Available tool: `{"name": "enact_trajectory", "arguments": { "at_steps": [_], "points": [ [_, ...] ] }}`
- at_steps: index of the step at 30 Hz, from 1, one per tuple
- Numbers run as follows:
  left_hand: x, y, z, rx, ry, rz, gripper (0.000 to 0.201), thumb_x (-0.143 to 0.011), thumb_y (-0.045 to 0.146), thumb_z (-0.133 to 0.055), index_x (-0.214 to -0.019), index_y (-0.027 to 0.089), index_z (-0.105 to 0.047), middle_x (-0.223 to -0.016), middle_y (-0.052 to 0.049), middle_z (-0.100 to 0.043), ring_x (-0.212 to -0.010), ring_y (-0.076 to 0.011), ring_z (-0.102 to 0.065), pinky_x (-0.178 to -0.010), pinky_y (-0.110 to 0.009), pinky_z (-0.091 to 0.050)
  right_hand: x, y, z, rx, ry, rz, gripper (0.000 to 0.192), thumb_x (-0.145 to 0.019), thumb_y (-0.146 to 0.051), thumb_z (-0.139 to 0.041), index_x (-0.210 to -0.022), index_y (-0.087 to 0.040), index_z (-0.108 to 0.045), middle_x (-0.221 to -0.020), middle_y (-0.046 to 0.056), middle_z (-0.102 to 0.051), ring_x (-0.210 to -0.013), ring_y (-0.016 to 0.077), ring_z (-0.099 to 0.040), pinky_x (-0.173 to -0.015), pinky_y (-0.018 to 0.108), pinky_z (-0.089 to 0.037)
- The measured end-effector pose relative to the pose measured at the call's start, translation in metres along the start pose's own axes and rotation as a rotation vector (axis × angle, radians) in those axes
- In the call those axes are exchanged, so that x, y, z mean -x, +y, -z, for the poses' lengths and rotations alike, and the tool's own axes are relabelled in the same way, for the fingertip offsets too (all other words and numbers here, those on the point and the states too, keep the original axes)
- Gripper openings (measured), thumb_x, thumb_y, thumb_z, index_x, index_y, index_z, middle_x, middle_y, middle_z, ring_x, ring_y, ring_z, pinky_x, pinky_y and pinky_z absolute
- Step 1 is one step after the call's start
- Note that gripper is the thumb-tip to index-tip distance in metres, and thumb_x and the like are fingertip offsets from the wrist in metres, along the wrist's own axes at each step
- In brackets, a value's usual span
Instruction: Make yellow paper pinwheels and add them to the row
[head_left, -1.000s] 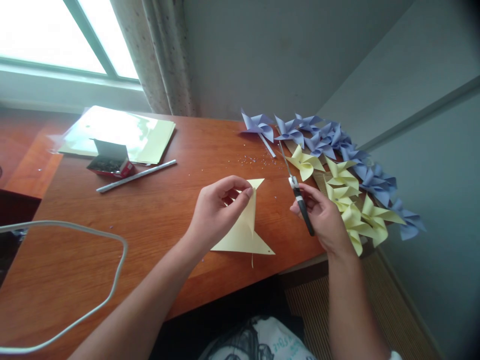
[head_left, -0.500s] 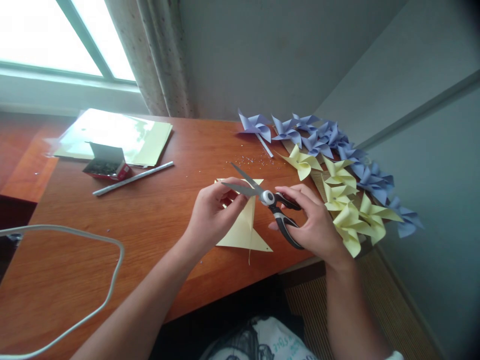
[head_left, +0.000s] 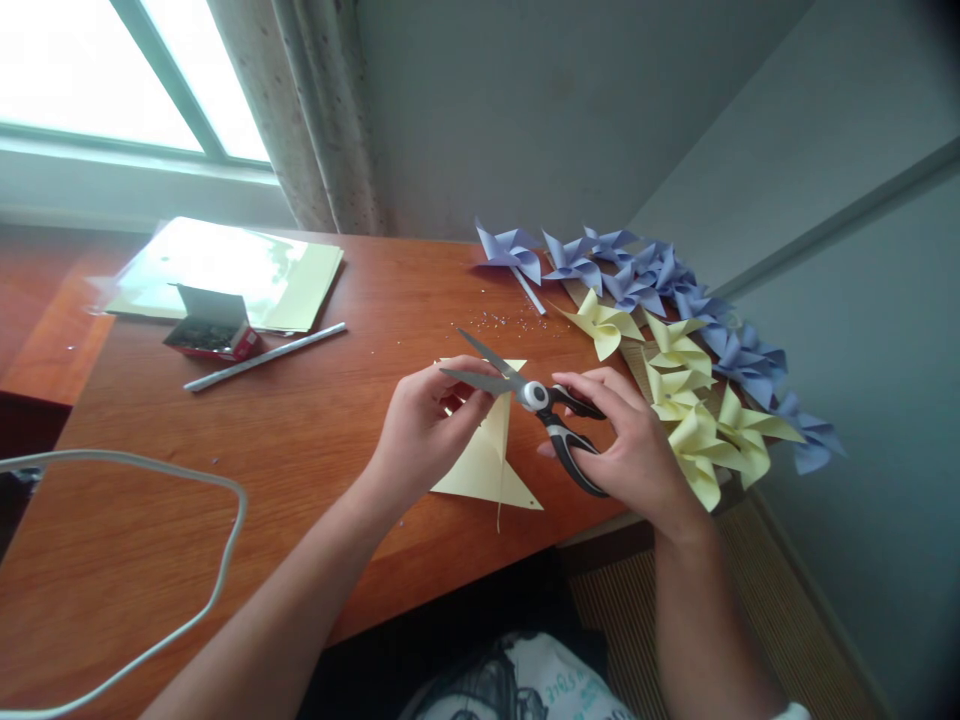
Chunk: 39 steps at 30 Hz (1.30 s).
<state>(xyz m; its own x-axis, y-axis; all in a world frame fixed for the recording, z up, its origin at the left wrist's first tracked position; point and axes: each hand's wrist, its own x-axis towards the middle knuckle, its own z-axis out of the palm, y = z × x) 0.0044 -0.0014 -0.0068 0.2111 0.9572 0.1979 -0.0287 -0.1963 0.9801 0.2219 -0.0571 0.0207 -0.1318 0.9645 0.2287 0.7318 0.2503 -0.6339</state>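
My right hand [head_left: 630,435] has its fingers through the black-and-white handles of a pair of scissors [head_left: 535,396], whose blades are spread apart and point left. Just left of them, my left hand [head_left: 431,420] pinches a pale yellow sheet of paper [head_left: 487,465] near its upper part. Cuts run into the paper, and a small dark hole shows near its lower right corner. A thin strip hangs down over the lower edge of the sheet. The lower blade crosses in front of my left fingertips, so what lies between finger and thumb is partly hidden.
Purple pinwheels [head_left: 634,287] and yellow pinwheels [head_left: 697,450] crowd the table's right side. Small scraps [head_left: 502,321] lie behind the paper. At left are a red box [head_left: 244,346] of small dark pieces, a rolled paper stick [head_left: 266,357], stacked sheets [head_left: 315,290] and a white cable [head_left: 238,520].
Almost nothing differs. The lower right corner of the yellow paper has dipped slightly, while both hands and the scissors stay nearly where they were.
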Motion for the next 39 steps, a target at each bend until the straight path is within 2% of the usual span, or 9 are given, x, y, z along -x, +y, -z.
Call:
{"name": "enact_trajectory", "arguments": {
  "at_steps": [7,23,39],
  "points": [
    [0.0003,0.0007,0.0001,-0.025,0.006,-0.001,0.01,-0.083,0.022,-0.068,-0.089,0.017,-0.074,-0.08,-0.006,-0.076,-0.067,-0.0154,-0.067,-0.061,-0.026,-0.052,0.0002,-0.0004,0.0001,0.013,0.007,0.0,0.058,-0.079,-0.04,-0.081,-0.133,-0.031,-0.061,-0.116,0.006,-0.062,-0.102,0.0241,-0.067,-0.092,0.039,-0.058],
    [0.0003,-0.004,0.0008,-0.031,-0.011,0.017,0.012,-0.087,0.026,-0.067,-0.09,0.017,-0.073,-0.084,-0.007,-0.076,-0.07,-0.0168,-0.068,-0.064,-0.027,-0.054,-0.001,0.0003,-0.0059,-0.028,0.006,-0.032,0.055,-0.081,-0.027,-0.08,-0.132,-0.032,-0.061,-0.115,0.004,-0.06,-0.098,0.0213,-0.067,-0.093,0.036,-0.059],
    [-0.0016,-0.0039,-0.0002,-0.055,-0.001,0.036,0.011,-0.085,0.025,-0.067,-0.087,0.017,-0.073,-0.08,-0.006,-0.075,-0.068,-0.0168,-0.068,-0.063,-0.027,-0.054,-0.0017,0.0034,-0.0098,-0.033,0.001,-0.038,0.053,-0.082,-0.026,-0.079,-0.132,-0.031,-0.061,-0.114,0.005,-0.06,-0.096,0.0207,-0.067,-0.09,0.035,-0.058]
  ]
}}
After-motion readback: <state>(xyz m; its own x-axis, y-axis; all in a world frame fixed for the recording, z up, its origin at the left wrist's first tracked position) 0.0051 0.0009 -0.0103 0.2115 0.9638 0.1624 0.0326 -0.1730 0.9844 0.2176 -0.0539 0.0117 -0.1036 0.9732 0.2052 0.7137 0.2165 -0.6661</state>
